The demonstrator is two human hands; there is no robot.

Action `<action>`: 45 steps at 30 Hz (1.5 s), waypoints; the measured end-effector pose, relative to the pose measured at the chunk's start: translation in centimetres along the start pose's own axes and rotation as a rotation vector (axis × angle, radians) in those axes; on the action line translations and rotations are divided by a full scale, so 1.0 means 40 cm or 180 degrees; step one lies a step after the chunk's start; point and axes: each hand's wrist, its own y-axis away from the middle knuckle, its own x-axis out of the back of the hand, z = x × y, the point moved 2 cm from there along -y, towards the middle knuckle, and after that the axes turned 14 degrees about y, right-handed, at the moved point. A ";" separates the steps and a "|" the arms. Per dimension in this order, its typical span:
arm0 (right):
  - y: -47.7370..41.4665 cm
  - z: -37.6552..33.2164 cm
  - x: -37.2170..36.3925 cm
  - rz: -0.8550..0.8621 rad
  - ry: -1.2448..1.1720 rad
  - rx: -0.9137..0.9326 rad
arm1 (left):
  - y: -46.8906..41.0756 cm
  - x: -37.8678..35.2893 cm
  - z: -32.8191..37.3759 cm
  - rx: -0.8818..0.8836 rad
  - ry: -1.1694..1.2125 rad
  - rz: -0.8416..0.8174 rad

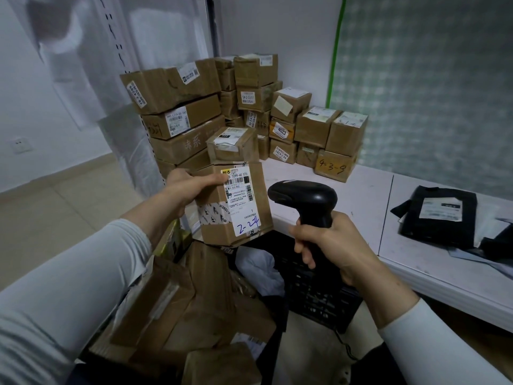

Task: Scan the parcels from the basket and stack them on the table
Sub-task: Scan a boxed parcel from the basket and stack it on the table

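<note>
Left hand (184, 187) has the small cardboard parcel (234, 202) pinched by its top corner, held up over the basket (322, 298). Right hand (330, 245) is wrapped round the scanner (305, 201). Box looks light and stiff; I'd grip the sides, since the tape looks slick.

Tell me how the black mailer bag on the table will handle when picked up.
The black bag lies flat and creased, so it will probably flop and sag. Its glossy film may be slippery. It looks thin, so likely light, though its contents are hidden.
</note>
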 end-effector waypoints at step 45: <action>-0.257 0.178 0.023 -0.0042 -0.0635 -0.0593 | -0.319 -0.456 -0.098 -0.2142 -0.3754 -0.1002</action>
